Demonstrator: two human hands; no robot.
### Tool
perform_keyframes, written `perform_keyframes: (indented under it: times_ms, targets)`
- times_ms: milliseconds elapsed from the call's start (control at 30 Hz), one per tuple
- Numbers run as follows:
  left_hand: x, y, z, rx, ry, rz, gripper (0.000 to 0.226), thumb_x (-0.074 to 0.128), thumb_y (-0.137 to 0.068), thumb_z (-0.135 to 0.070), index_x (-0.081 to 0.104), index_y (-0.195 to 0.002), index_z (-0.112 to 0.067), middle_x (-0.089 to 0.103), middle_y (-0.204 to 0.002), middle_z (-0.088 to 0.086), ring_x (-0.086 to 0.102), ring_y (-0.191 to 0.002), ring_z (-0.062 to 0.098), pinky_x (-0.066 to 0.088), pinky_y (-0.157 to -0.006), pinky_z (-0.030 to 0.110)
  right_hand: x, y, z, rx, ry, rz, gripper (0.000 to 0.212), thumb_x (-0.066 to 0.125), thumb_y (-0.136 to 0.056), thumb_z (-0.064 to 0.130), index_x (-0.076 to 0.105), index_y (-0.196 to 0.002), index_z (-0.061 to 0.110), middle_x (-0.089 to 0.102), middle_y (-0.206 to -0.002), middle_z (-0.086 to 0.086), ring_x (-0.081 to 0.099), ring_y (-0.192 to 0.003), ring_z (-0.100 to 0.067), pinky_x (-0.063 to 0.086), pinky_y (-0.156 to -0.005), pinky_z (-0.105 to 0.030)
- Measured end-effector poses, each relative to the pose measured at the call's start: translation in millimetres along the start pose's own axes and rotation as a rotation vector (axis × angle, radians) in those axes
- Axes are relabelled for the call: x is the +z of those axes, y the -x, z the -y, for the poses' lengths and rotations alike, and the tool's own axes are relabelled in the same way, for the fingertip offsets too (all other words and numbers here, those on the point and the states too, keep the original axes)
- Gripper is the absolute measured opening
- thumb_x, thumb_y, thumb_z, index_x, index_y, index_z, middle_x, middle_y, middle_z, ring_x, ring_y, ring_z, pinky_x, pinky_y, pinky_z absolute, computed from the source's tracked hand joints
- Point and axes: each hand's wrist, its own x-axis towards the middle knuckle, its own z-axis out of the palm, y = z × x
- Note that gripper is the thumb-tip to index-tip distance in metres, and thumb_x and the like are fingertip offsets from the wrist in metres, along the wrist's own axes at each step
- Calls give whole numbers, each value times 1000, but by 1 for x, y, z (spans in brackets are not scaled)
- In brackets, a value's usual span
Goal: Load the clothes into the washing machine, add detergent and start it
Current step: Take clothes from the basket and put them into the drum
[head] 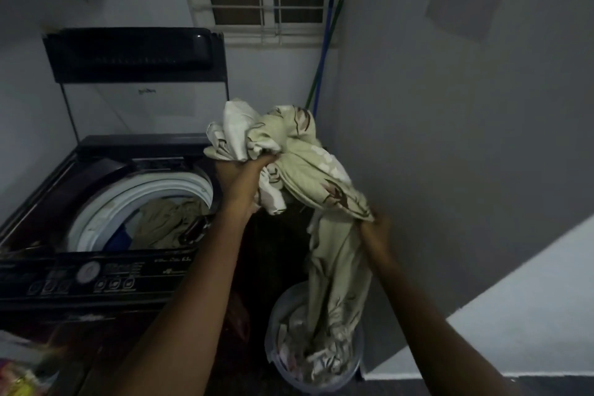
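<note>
Our L hand [239,177] & R hand [374,228] each clamp floral sheet [302,167], tail in bucket [272,358] at 6 o'clock; mid-loading, nxt we'd swing it to drum [106,206] at 9.

Of the person, the two arms and hands are in view. The left forearm [180,292] is bare from the lower edge of the view up to the wrist, slim and smooth, with skin uncovered all the way. The right forearm [430,325] is likewise bare along its whole visible length. The left hand [242,175] and the right hand [376,230] are bare too. Their fingers are mostly hidden, and the dim light blurs finer detail.
</note>
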Motion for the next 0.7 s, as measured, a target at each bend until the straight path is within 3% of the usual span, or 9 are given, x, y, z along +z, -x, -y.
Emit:
perform_keyframes:
  times_ms: [100,200,333,467,533,600,700]
  targets:
    - [-11,-5,2,174,-300,-72,83,91,-28,-47,72,-103,-15,75,-99,-3,71,-93,11,59,-85,38,-16,-15,55,-116,-132,-175,10,55,-83,5,60,-88,12,59,-75,3,52,-73,-9,43,-65,-20]
    - [1,7,4,103,-424,11,89,85,-23,-51,70,-103,-16,73,-102,-2,70,-95,13,58,-86,38,-9,-24,105,-243,-236,-180,16,55,-78,2,61,-91,9,61,-78,2,54,-71,-7,46,-68,-18]
    - [18,14,12,42,-192,71,62,91,-40,-23,74,-98,-15,77,-95,0,73,-92,17,60,-82,41,18,-31,125,-211,-134,162,36,55,-78,19,65,-113,13,68,-111,-3,62,-105,-18,49,-96,-31]
    - [18,16,13,8,-95,232,68,82,-54,-1,62,-118,4,73,-102,16,72,-94,30,61,-75,40,31,-20,118,76,-341,479,28,52,-80,36,69,-92,16,71,-90,-3,65,-89,-18,49,-87,-36]
    - [14,22,10,25,-111,318,67,77,-58,8,55,-122,9,72,-97,16,72,-88,26,58,-67,32,29,-18,111,146,-311,572,50,52,-83,53,69,-109,14,72,-102,-6,66,-98,-23,50,-87,-37]
    - [9,24,13,31,-102,373,61,76,-57,9,59,-115,3,72,-96,14,72,-90,26,57,-69,33,25,-16,111,176,-286,693,70,39,-85,66,61,-126,15,68,-116,-9,64,-107,-25,51,-85,-35]
    - [10,25,21,40,-111,297,53,83,-54,2,68,-101,-16,73,-96,8,70,-97,30,59,-75,34,17,-11,116,215,-340,815,76,22,-90,67,60,-127,13,69,-115,-9,64,-107,-24,50,-86,-34]
